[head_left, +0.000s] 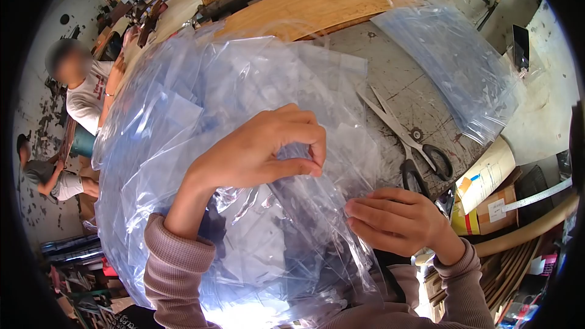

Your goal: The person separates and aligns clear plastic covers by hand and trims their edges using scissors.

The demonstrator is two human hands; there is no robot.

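Observation:
A large heap of clear plastic sheets (164,128) covers the table in front of me. My left hand (268,146) is over the heap, thumb and forefinger pinched on an edge of a clear plastic sheet (311,207). Lower and to the right, my right hand (396,222) has its fingers close together on the same crinkled sheet, near its right side; the thumb is hidden. Scissors (405,137) with black handles lie just beyond my right hand, blades parted and pointing away.
A flat stack of clear plastic (454,64) lies at the back right, near a dark phone (521,47). Behind the heap is a brown wooden board (323,3). Cardboard and a paper roll (487,173) sit at the right edge. Two people (88,94) are at the left.

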